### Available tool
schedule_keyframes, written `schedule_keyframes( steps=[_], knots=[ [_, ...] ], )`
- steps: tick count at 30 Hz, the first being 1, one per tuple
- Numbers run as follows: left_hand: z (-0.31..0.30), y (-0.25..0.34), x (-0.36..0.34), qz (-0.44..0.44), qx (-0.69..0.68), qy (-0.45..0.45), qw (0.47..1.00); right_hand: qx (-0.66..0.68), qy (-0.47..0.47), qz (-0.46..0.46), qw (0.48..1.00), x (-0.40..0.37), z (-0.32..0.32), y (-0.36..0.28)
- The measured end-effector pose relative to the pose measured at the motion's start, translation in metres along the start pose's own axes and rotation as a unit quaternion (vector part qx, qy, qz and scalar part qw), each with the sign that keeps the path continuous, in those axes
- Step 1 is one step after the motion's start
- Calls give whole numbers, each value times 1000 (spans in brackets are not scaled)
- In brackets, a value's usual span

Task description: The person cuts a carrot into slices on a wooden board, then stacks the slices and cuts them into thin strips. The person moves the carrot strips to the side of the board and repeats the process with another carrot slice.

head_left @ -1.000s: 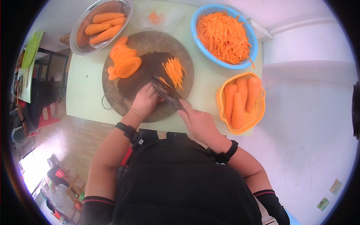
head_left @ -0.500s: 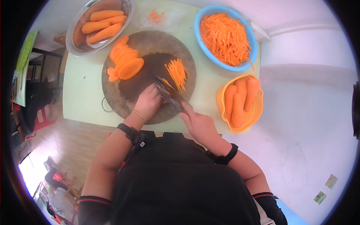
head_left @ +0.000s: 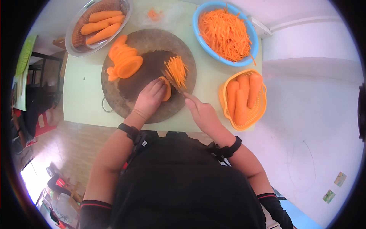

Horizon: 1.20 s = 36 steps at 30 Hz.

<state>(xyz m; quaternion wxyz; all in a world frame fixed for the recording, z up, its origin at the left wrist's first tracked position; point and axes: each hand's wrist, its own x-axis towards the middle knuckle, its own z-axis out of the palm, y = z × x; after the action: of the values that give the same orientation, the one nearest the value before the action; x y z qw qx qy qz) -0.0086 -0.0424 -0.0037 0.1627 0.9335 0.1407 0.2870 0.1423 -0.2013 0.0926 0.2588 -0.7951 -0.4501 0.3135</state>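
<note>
On the round chopping board (head_left: 164,40), my left hand (head_left: 149,98) has curled fingers pressed on a small stack of carrot slices (head_left: 166,91). My right hand (head_left: 205,116) is wrapped round the handle of a knife (head_left: 175,83). The blade stands nearly on edge, between the held slices and a heap of thin carrot strips (head_left: 176,69). A fanned row of oval carrot slices (head_left: 127,64) lies at the board's left side, beyond my left hand. The fingertips of my left hand are partly hidden.
A blue basin (head_left: 198,36) of shredded carrot stands at the back right. Nearer is a yellow basket (head_left: 260,110) with several whole carrots. A metal colander (head_left: 72,45) holding peeled carrots (head_left: 103,33) sits at the back left. Orange scraps (head_left: 154,15) lie on plastic behind the board.
The knife has turned from its broad side showing to nearly edge-on, beside the strips. My left hand has shifted slightly, and the carrot slices under its fingers now show more.
</note>
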Motion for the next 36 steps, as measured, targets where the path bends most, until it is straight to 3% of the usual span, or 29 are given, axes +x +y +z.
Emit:
schedule_keyframes(
  steps=[9, 15, 36],
  knots=[
    [-6, 4, -1, -15, -17, -30, 999, -131, -31, -51, 990, -19, -9, -7],
    [-2, 0, -4, -9, -20, -32, 999, -159, -58, -31, 985, -20, -10, -13],
    [-3, 1, -3, -14, -16, -36, 999, -138, -45, -22, 989, -7, -1, -15]
  ],
)
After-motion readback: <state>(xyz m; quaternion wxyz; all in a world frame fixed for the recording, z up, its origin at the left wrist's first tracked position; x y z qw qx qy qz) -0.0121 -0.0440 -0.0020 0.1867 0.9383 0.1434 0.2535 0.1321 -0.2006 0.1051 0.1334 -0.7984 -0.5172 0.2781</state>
